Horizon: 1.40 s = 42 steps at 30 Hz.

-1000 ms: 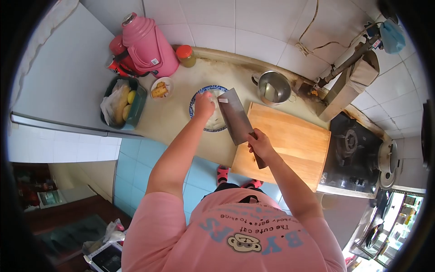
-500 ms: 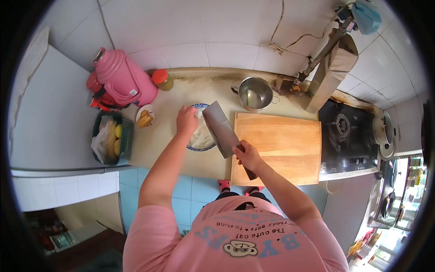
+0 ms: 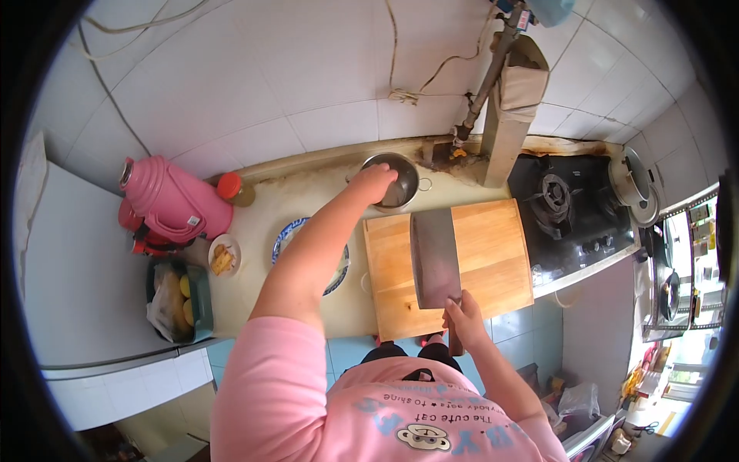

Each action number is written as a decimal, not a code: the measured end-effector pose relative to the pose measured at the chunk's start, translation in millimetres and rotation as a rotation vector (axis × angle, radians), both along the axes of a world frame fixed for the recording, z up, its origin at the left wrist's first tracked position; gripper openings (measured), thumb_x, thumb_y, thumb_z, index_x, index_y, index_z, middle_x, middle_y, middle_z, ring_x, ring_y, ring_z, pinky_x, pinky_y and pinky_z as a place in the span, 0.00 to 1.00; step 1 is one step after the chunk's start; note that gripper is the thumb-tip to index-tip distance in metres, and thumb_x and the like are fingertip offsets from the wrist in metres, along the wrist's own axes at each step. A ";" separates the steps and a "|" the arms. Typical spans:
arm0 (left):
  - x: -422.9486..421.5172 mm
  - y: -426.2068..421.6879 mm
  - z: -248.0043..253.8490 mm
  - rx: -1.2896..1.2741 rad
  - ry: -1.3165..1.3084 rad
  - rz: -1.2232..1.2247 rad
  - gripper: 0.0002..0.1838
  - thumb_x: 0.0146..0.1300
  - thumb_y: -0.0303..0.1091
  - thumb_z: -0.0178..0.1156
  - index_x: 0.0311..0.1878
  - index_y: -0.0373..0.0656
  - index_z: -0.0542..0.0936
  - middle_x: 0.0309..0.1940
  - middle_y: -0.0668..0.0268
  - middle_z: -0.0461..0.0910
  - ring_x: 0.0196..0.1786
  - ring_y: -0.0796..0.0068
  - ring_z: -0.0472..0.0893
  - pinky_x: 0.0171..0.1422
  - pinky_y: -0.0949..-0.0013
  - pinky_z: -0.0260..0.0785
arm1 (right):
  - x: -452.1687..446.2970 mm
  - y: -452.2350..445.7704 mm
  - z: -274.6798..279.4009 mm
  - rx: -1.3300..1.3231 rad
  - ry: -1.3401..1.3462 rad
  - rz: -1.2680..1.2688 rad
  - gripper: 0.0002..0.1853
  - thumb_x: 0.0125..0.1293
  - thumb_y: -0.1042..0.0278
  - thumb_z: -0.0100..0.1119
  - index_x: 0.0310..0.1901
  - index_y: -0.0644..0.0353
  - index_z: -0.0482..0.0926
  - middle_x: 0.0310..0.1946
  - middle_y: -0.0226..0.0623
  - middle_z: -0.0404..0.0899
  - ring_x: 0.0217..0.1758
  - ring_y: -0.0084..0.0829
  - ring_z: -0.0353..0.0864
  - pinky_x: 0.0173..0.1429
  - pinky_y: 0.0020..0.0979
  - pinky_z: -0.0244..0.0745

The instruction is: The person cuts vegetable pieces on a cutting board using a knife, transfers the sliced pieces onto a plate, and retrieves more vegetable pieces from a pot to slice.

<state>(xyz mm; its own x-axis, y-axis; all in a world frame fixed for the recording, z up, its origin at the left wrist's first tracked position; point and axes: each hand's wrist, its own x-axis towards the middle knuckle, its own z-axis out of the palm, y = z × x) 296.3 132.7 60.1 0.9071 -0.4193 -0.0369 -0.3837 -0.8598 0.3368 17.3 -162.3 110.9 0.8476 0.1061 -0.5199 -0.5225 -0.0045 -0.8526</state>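
My left hand [image 3: 375, 183] reaches over the rim of the metal pot [image 3: 402, 202]; its fingers are bent down into the pot and their tips are hidden. My right hand [image 3: 466, 317] grips the dark handle of a wide cleaver [image 3: 436, 258]. The cleaver's blade lies over the wooden cutting board [image 3: 496, 254], pointing away from me. Under my left forearm is a blue-rimmed plate [image 3: 286, 232], partly covered by the arm, with pale pieces on it.
At the left stand a pink thermos [image 3: 173, 199], a red-lidded jar [image 3: 237, 190], a small bowl [image 3: 224, 256] of yellow-brown food and a green basket [image 3: 202, 308]. A black gas stove [image 3: 562, 204] with a pot [image 3: 630, 177] is at the right.
My left hand has moved from the blue-rimmed plate to the metal pot. My right hand has carried the cleaver rightward over the board and turned its blade more upright. The view has shifted right.
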 end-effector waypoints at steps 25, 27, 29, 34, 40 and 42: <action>29.9 -20.8 -1.2 0.326 -0.202 0.048 0.06 0.66 0.34 0.55 0.40 0.51 0.82 0.38 0.62 0.83 0.51 0.62 0.81 0.52 0.54 0.72 | -12.3 -33.0 -5.9 -0.019 -0.072 -0.074 0.10 0.75 0.66 0.58 0.41 0.60 0.68 0.25 0.30 0.73 0.22 0.21 0.75 0.25 0.28 0.78; 20.3 -20.3 25.8 0.627 -0.306 -0.129 0.05 0.62 0.33 0.59 0.40 0.51 0.82 0.38 0.64 0.83 0.51 0.62 0.81 0.51 0.54 0.73 | -9.8 -32.1 -1.3 -0.028 -0.065 -0.059 0.10 0.74 0.66 0.59 0.40 0.60 0.68 0.25 0.30 0.72 0.22 0.21 0.75 0.25 0.28 0.78; 9.5 -21.2 53.4 0.548 -0.282 -0.049 0.07 0.59 0.32 0.61 0.41 0.51 0.82 0.39 0.63 0.83 0.51 0.61 0.80 0.52 0.54 0.73 | -8.4 -33.9 -0.1 -0.047 -0.076 -0.040 0.11 0.74 0.65 0.59 0.39 0.59 0.67 0.25 0.30 0.71 0.23 0.21 0.75 0.23 0.30 0.79; -86.7 -41.5 95.5 0.127 0.209 0.077 0.23 0.50 0.34 0.65 0.52 0.44 0.76 0.47 0.54 0.84 0.53 0.50 0.82 0.55 0.51 0.76 | -11.5 -61.1 -21.4 -0.117 -0.079 -0.063 0.09 0.73 0.68 0.60 0.39 0.60 0.69 0.25 0.30 0.73 0.22 0.21 0.74 0.26 0.26 0.74; -226.8 -104.3 -2.1 -0.089 0.640 0.283 0.29 0.49 0.37 0.65 0.56 0.38 0.75 0.45 0.48 0.85 0.49 0.47 0.85 0.52 0.51 0.78 | -9.0 -99.8 -45.5 -0.283 -0.167 0.043 0.09 0.67 0.74 0.62 0.39 0.64 0.71 0.25 0.32 0.74 0.27 0.21 0.73 0.32 0.28 0.73; -249.5 -126.6 -33.6 -0.037 0.529 0.400 0.30 0.51 0.38 0.65 0.58 0.37 0.72 0.46 0.47 0.84 0.50 0.46 0.85 0.53 0.49 0.77 | -9.8 -107.4 -45.9 -0.340 -0.180 0.092 0.09 0.66 0.74 0.63 0.39 0.65 0.71 0.25 0.34 0.75 0.27 0.24 0.74 0.33 0.30 0.73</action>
